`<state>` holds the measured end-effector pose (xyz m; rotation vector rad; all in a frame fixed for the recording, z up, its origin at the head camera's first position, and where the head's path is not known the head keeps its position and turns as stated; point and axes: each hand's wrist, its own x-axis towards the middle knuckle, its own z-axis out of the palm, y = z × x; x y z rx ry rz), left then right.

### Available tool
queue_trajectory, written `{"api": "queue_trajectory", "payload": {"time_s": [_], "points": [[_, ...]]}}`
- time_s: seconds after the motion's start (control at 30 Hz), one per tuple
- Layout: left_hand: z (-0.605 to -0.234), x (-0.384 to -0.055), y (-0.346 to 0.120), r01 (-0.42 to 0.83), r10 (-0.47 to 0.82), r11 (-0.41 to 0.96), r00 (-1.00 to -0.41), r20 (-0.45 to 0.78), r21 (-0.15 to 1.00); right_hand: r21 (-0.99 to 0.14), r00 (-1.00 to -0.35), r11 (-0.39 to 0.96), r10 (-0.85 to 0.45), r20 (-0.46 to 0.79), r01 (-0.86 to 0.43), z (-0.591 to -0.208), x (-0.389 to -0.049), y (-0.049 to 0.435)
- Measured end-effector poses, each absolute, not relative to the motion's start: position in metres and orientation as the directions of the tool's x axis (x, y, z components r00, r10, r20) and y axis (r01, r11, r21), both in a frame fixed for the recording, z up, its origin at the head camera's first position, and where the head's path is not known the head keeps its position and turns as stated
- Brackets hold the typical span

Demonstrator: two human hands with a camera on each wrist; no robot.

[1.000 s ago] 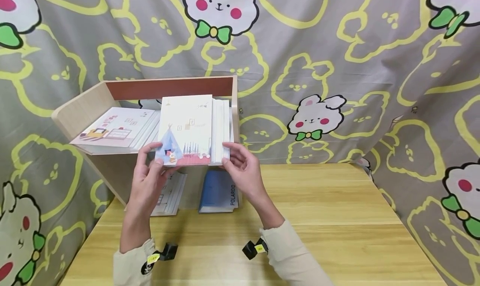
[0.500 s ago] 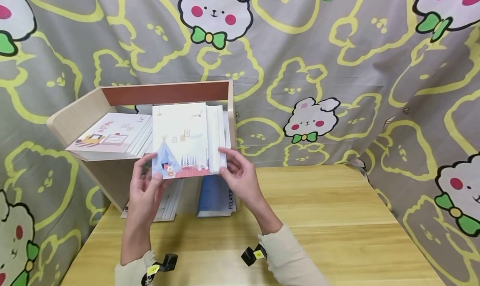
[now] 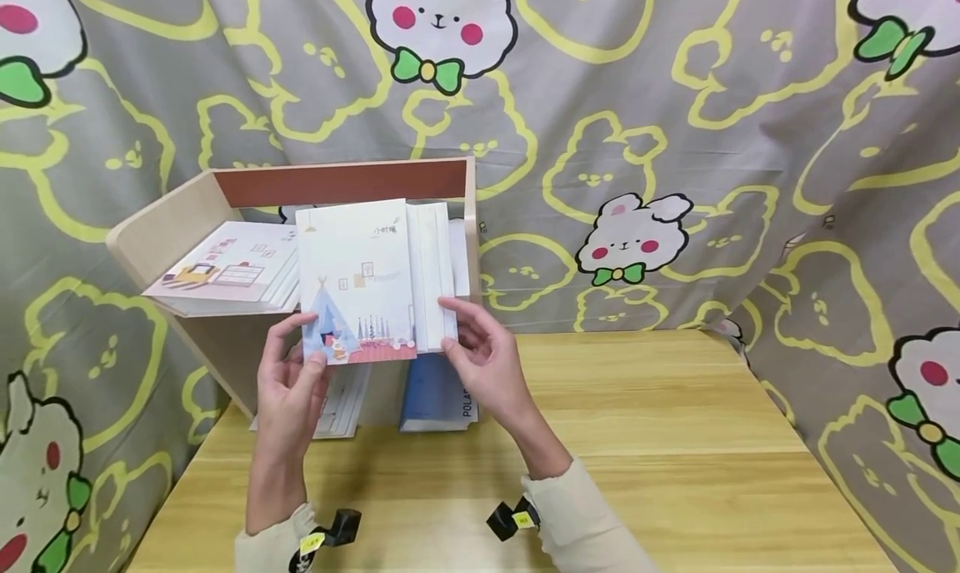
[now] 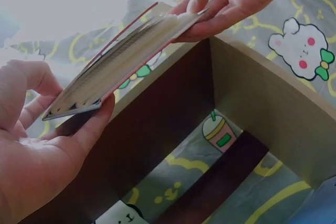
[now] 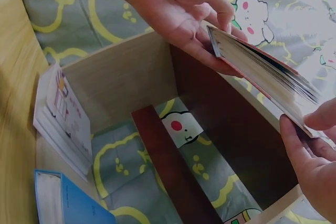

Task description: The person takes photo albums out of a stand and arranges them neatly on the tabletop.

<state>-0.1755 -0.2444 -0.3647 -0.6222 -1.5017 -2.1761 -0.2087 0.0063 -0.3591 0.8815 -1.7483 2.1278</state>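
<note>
In the head view, a white photo album [image 3: 356,281] with a blue tent drawn on its cover is held up in front of the wooden shelf. My left hand [image 3: 288,381] pinches its lower left edge, thumb on the cover. At the opposite edge, my right hand [image 3: 483,356] grips the page side between thumb and fingers. Seen from the left wrist, the album [image 4: 126,51] is tilted, its cover standing slightly apart from the pages. The right wrist view also has both hands on it, with the right hand [image 5: 315,156] at the near end.
The two-level shelf [image 3: 348,181] stands at the table's back left. Another white album [image 3: 228,264] lies on its upper level. Below are a blue album [image 3: 435,394] and a partly hidden white album [image 3: 345,402]. Wooden table [image 3: 637,439] extends right; a patterned curtain [image 3: 697,181] hangs behind.
The held album has come down and slightly left, both hands moving with it. Its cover has shifted a little leftward against the pages, and more of the upper shelf's right side shows.
</note>
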Motion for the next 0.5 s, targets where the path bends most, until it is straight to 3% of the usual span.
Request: {"api": "queue_trajectory", "payload": {"time_s": [0.5], "points": [[-0.357,-0.165,-0.242,0.589,-0.075,-0.288,-0.800,0.595,0.755,-0.772,-0.757,-0.257,-0.175,0.629,-0.582,-0.359,-0.196,0.010]]}}
